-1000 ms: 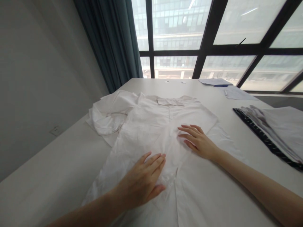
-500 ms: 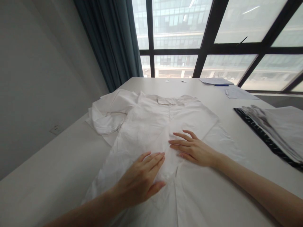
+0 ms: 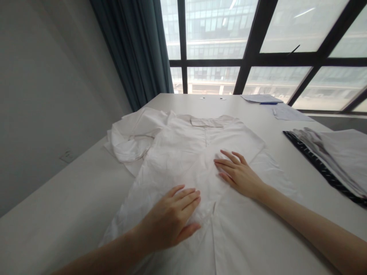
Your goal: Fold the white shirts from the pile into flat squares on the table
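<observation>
A white shirt lies spread out flat on the white table, collar toward the window, its left sleeve bunched up at the far left. My left hand rests flat on the shirt's lower front, fingers stretched out, holding nothing. My right hand lies flat on the shirt's middle, just right of the button line, fingers together and extended.
A stack of folded clothes with a dark striped edge sits at the right. Papers and a blue pen lie at the far right of the table. A dark curtain and large windows stand behind.
My right hand slid left across the shirt toward the button line, then back right and a little farther away. My left hand stayed pressed in place.
</observation>
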`<action>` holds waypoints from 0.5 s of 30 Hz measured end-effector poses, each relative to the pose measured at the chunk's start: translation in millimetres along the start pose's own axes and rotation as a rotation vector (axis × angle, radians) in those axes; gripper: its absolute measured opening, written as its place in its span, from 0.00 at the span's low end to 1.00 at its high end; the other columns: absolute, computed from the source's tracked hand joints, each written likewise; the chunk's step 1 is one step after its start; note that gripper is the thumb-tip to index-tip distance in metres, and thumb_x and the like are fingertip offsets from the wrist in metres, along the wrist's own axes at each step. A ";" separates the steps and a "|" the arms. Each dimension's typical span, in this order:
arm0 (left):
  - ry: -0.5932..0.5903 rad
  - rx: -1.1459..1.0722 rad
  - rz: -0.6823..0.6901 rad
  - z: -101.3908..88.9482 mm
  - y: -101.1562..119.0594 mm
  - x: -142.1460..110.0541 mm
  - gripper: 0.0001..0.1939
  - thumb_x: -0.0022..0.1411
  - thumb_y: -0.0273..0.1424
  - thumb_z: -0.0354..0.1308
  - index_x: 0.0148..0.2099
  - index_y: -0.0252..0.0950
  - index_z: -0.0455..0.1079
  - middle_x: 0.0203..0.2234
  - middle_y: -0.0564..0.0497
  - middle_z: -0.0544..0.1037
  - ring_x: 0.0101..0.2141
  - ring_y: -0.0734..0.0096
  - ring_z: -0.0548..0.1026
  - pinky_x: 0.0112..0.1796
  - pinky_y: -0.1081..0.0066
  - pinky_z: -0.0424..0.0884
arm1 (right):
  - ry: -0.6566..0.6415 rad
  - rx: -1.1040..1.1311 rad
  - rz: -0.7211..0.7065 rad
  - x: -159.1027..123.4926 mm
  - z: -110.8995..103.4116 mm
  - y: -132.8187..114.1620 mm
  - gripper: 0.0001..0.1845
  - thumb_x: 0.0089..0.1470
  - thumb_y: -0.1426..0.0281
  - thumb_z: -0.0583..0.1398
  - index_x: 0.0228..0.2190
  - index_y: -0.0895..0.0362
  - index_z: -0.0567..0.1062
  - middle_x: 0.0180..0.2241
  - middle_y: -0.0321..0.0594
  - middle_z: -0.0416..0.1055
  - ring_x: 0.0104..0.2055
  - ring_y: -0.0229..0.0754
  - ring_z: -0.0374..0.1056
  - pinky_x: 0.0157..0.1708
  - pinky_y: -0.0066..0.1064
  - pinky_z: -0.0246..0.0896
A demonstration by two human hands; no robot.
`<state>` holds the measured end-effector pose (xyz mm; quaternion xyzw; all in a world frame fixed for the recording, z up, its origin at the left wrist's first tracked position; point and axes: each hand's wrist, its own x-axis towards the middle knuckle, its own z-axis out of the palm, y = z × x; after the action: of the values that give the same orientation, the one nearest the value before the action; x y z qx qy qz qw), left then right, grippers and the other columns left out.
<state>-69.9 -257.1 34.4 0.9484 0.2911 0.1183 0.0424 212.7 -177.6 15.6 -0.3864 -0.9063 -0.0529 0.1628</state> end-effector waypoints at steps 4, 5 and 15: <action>0.018 -0.010 0.018 -2.3 -0.3 0.3 0.21 0.68 0.39 0.51 0.56 0.32 0.69 0.52 0.42 0.75 0.54 0.59 0.71 0.58 0.54 0.61 | 0.019 -0.066 0.180 -2.8 8.9 7.9 0.22 0.65 0.62 0.49 0.55 0.56 0.70 0.58 0.47 0.67 0.66 0.58 0.49 0.60 0.56 0.46; 0.017 -0.013 0.021 -2.7 -0.2 0.4 0.20 0.68 0.39 0.50 0.56 0.32 0.69 0.52 0.42 0.75 0.54 0.59 0.71 0.58 0.54 0.61 | 0.031 -0.070 0.210 -3.0 9.8 9.7 0.23 0.65 0.63 0.49 0.56 0.57 0.69 0.58 0.48 0.66 0.66 0.58 0.49 0.60 0.56 0.47; -0.164 0.020 -0.018 4.5 -0.7 -2.8 0.36 0.65 0.44 0.56 0.69 0.37 0.49 0.67 0.39 0.51 0.66 0.51 0.51 0.61 0.51 0.53 | -0.201 0.154 -0.064 2.8 -0.6 11.8 0.25 0.68 0.60 0.45 0.64 0.48 0.57 0.65 0.37 0.56 0.69 0.45 0.45 0.64 0.48 0.44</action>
<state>-71.5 -258.2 29.5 0.9526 0.2964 0.0370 0.0576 219.5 -167.6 16.8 -0.3472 -0.9312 0.0508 0.0985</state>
